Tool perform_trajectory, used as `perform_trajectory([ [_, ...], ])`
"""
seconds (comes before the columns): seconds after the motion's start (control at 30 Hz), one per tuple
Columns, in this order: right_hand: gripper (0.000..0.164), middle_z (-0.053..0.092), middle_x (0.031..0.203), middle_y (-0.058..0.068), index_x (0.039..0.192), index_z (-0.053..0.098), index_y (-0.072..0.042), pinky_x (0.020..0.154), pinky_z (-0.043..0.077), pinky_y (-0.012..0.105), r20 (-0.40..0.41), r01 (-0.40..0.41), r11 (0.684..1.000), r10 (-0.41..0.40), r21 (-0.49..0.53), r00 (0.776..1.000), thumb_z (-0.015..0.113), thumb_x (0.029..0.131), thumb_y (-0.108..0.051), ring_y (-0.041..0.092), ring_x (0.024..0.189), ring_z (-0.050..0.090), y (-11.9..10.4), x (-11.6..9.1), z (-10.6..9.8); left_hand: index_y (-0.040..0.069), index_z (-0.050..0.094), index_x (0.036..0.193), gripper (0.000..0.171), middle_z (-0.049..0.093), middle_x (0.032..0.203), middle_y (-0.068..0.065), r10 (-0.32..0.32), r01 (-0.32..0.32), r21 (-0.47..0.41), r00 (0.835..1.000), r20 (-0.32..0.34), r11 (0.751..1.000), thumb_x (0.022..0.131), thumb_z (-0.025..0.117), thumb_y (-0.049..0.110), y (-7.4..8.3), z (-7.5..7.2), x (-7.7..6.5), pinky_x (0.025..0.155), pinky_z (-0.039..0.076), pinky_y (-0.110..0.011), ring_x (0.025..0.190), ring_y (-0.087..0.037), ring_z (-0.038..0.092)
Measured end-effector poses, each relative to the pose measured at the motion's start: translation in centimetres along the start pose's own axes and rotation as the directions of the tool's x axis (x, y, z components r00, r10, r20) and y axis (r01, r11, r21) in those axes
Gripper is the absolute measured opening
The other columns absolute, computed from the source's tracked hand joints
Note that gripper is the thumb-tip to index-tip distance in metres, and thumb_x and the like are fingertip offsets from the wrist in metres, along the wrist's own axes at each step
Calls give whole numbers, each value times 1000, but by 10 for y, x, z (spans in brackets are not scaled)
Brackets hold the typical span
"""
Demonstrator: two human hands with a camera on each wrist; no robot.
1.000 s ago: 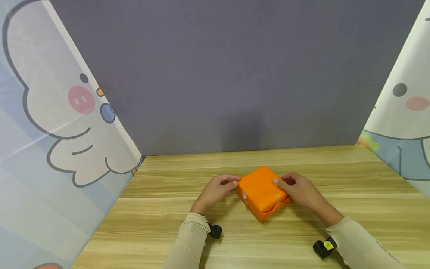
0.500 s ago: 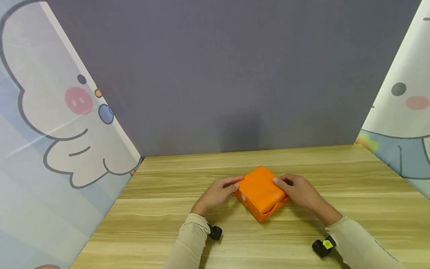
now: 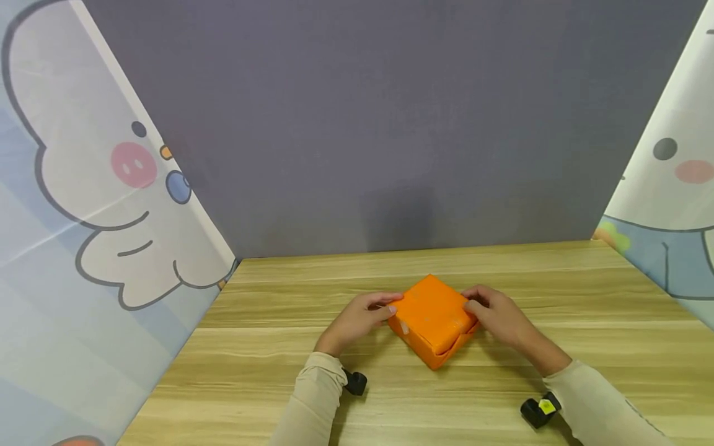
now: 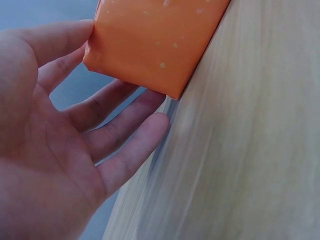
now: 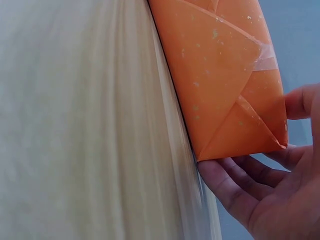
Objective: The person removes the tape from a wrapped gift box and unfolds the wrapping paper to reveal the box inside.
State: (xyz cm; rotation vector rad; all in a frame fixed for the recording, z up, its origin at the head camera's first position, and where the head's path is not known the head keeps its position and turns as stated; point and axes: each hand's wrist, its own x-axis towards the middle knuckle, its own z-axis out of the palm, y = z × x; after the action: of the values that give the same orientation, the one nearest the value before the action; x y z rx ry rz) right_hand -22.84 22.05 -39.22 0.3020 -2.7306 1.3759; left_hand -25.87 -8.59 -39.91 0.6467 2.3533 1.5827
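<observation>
An orange paper-wrapped box [image 3: 432, 313] rests on the wooden table, turned so that one corner points toward me. My left hand [image 3: 357, 319] holds its left corner, thumb on the near side and fingers round the far side. Opposite, my right hand [image 3: 499, 316] grips the right corner with its thumb at the top edge. In the left wrist view, the thumb tip meets the box [image 4: 150, 42] at its edge and the fingertips reach behind it. Folded flaps and a strip of clear tape [image 5: 266, 57] show in the right wrist view.
A dark grey panel [image 3: 390, 124] stands along the back edge of the wooden table [image 3: 268, 384]. Cartoon-printed sheets hang at the left [image 3: 111, 248] and right [image 3: 669, 186]. Small black wrist cameras sit under the left sleeve [image 3: 312, 396] and the right sleeve [image 3: 597, 402].
The box has shifted slightly left and turned a little between the hands. My right thumb has drawn back from the top face toward the right edge.
</observation>
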Motion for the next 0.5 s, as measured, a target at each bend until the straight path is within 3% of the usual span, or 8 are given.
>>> perform_trajectory([
  [0.23,34,68,107,8,121,65,-1,76,51,30,-12,43,999,-43,-15,999,60,102,-29,18,90,61,-1,-5,3,26,67,130,29,63,128,8,26,-25,-28,999,27,999,100,64,25,0,-3,-4,95,51,-35,116,-14,59],
  [0.5,47,67,107,10,121,63,1,67,53,27,-61,-21,999,19,-27,998,61,100,-42,20,89,62,-1,-6,4,25,65,131,36,63,130,9,85,-86,10,993,77,996,96,70,23,4,-5,-7,98,48,-33,117,-15,58],
])
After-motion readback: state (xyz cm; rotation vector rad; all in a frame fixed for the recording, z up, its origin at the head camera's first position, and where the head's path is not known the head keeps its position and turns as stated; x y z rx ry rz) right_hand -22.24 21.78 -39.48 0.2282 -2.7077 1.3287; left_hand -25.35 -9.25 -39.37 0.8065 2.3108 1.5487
